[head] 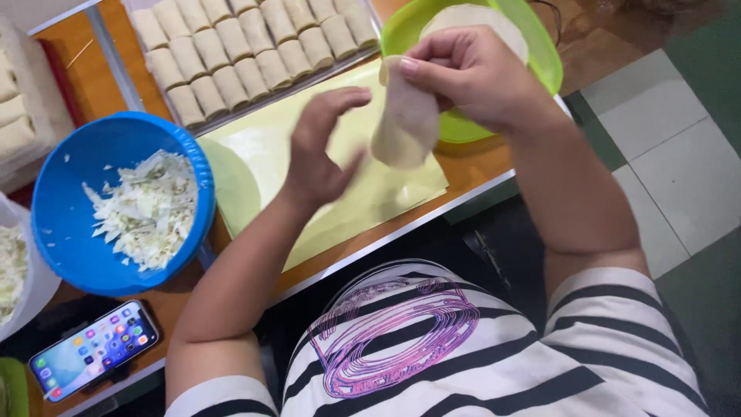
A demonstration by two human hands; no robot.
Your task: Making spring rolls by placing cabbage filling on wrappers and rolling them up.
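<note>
Right hand (471,73) pinches a thin wrapper (405,123), lifted at upper centre of the frame.
Left hand (320,147) is spread wide just beside it, over the yellow mat (386,193); cabbage bowl (69,193) at left.

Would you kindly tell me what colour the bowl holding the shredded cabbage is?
The bowl is bright blue, seen best in the head view.

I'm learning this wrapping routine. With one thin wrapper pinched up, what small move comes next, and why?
Probably lower the wrapper flat onto the yellow mat. The right hand pinches it hanging above the mat, the left hand is open beneath it, and shredded cabbage waits alongside.
</note>
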